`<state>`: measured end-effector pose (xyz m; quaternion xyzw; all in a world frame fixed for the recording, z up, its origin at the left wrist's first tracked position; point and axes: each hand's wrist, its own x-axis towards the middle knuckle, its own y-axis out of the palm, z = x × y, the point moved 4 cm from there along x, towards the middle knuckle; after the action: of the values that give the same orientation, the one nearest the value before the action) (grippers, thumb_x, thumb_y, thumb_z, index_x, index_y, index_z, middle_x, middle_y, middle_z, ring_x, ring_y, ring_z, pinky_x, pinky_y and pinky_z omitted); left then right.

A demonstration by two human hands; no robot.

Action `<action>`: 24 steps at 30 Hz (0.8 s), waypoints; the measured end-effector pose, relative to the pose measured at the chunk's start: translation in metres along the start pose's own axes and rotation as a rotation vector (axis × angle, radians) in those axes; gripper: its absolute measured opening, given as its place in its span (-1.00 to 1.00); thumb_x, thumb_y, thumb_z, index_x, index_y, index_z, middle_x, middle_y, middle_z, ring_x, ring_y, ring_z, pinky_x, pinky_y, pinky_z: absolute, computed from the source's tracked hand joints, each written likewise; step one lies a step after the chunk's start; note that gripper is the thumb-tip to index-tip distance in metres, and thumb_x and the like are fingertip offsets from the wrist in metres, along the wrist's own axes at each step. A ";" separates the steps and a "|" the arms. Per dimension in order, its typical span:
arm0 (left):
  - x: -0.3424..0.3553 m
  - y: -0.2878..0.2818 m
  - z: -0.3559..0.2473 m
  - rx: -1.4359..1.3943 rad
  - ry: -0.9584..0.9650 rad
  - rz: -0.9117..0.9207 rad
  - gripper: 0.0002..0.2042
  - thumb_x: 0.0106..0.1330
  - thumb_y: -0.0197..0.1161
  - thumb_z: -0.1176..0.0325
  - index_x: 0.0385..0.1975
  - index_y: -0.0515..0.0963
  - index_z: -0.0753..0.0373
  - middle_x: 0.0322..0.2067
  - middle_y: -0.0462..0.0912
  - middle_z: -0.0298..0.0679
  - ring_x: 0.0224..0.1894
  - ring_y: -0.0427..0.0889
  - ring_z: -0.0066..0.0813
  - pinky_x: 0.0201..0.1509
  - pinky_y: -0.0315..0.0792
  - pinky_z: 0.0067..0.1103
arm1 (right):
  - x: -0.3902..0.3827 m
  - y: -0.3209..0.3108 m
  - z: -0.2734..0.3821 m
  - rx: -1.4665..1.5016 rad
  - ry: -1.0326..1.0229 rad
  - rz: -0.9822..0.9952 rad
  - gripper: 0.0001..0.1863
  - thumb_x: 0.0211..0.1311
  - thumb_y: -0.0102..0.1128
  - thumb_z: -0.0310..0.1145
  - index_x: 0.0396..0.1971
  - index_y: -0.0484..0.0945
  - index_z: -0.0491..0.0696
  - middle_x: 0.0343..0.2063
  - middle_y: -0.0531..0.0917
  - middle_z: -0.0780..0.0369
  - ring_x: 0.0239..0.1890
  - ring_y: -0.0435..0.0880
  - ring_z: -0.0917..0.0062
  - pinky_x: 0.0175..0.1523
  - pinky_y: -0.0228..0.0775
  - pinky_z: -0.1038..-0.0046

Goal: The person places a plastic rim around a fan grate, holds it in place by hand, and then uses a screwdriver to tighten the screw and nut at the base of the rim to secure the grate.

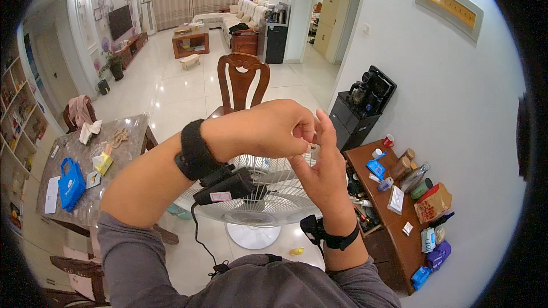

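My left hand [288, 129] reaches across from the left above a white standing fan [251, 194], its fingers curled closed. A tiny pale thing [313, 148] shows at its fingertips, too small to name. Close against it is my right hand [326, 165], raised, with the index finger straight up and the thumb stretched apart from it; its other fingers are mostly hidden. Below the hands, the fan's wire grille is partly covered by my left forearm and a strapped-on black box [225, 187]. The fan's round base [254, 235] rests on the tiled floor.
A wooden chair [242, 80] stands beyond the fan. On the right, a brown cabinet [394, 239] carries bottles, a paper bag [434, 202] and packets. At left, a table [123, 131] holds a blue bag [71, 184]. A small yellow thing [296, 251] lies on the floor.
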<state>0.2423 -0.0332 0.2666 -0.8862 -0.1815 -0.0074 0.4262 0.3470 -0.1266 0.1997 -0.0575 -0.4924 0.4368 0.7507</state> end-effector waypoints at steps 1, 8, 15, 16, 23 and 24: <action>0.004 0.002 -0.001 0.093 -0.005 0.007 -0.82 0.13 0.29 0.30 -0.39 0.60 0.30 -0.40 0.62 -0.15 -0.32 0.60 -0.34 -0.21 0.48 -0.47 | 0.000 0.000 0.000 0.013 -0.001 -0.015 -0.08 0.17 0.37 -0.26 0.41 0.00 -0.17 0.10 0.59 -0.06 0.05 0.67 0.07 0.05 0.54 0.22; 0.014 0.008 -0.006 0.208 -0.081 -0.011 -0.80 0.03 0.27 0.31 -0.53 0.54 0.35 -0.54 0.62 -0.08 -0.47 0.61 -0.17 -0.33 0.48 -0.36 | 0.000 0.002 -0.004 0.023 -0.003 -0.041 -0.06 0.11 0.38 -0.31 0.40 0.01 -0.18 -0.05 0.67 -0.03 -0.06 0.70 0.06 -0.04 0.56 0.21; 0.012 0.016 0.008 0.107 -0.070 -0.076 -0.83 0.04 0.25 0.35 -0.57 0.51 0.34 -0.48 0.65 -0.08 -0.39 0.63 -0.24 -0.29 0.49 -0.39 | -0.001 -0.001 -0.003 0.013 0.009 -0.046 -0.06 0.11 0.40 -0.32 0.40 0.01 -0.18 0.04 0.63 -0.05 -0.01 0.69 0.06 0.00 0.55 0.21; 0.011 0.017 0.010 0.028 -0.029 -0.113 -0.85 0.04 0.26 0.37 -0.58 0.50 0.33 -0.47 0.65 -0.10 -0.38 0.63 -0.29 -0.28 0.49 -0.42 | -0.001 -0.001 -0.003 0.019 0.000 -0.046 -0.07 0.11 0.40 -0.33 0.40 0.02 -0.18 0.09 0.59 -0.06 0.03 0.67 0.06 0.03 0.55 0.21; 0.006 0.014 0.004 -0.043 -0.046 -0.142 -0.87 0.01 0.28 0.41 -0.62 0.49 0.31 -0.46 0.66 -0.16 -0.43 0.59 -0.41 -0.32 0.47 -0.48 | -0.001 -0.002 0.000 0.027 0.028 -0.021 -0.07 0.10 0.39 -0.36 0.40 0.00 -0.15 0.21 0.51 -0.08 0.11 0.63 0.05 0.12 0.52 0.20; 0.006 0.014 0.002 -0.044 -0.044 -0.142 -0.87 0.01 0.28 0.41 -0.62 0.49 0.31 -0.46 0.66 -0.16 -0.43 0.59 -0.41 -0.32 0.47 -0.48 | -0.001 -0.002 0.000 0.025 0.028 -0.022 -0.07 0.10 0.39 -0.36 0.40 0.00 -0.15 0.21 0.51 -0.08 0.11 0.63 0.05 0.12 0.52 0.20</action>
<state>0.2522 -0.0382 0.2557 -0.8801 -0.2529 -0.0222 0.4011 0.3483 -0.1287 0.1996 -0.0489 -0.4768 0.4337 0.7630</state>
